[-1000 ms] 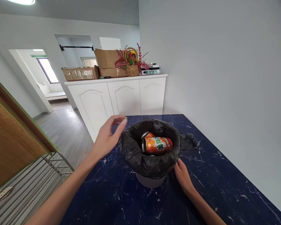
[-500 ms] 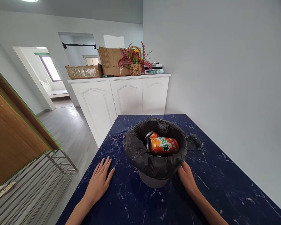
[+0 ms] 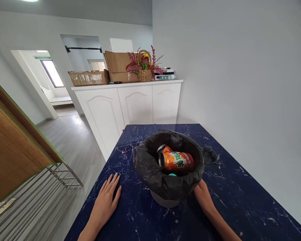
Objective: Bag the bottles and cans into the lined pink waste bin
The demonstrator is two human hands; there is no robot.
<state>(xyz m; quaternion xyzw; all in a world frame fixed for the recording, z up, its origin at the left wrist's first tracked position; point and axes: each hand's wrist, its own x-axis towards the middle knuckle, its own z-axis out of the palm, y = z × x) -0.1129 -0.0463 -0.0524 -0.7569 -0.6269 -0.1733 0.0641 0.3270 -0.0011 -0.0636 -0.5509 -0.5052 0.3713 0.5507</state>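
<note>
A small grey trash bin (image 3: 165, 202) lined with a black plastic bag (image 3: 150, 167) stands on a dark blue marbled table (image 3: 145, 224). Inside lies an orange drink can (image 3: 174, 160) on its side, with the silver end of another can (image 3: 161, 149) behind it. A bit of a green thing (image 3: 172, 174) shows below. My left hand (image 3: 106, 197) rests flat on the table left of the bin, fingers stretched out, holding nothing. At the bin's right side is my right hand (image 3: 203, 195), up against it under the bag's folded edge; its fingers are hidden.
A scrap of black plastic (image 3: 210, 155) lies right of the bin. Beyond the table stands a white cabinet (image 3: 137, 103) with cardboard boxes (image 3: 89, 78) and a flower basket (image 3: 144, 75). A metal rack (image 3: 67, 177) is at left; a wall (image 3: 230, 83) runs along the right.
The bin and my right hand sit slightly lower and further right in the picture. More of the green thing shows inside. The view has shifted a little; my left hand stays flat.
</note>
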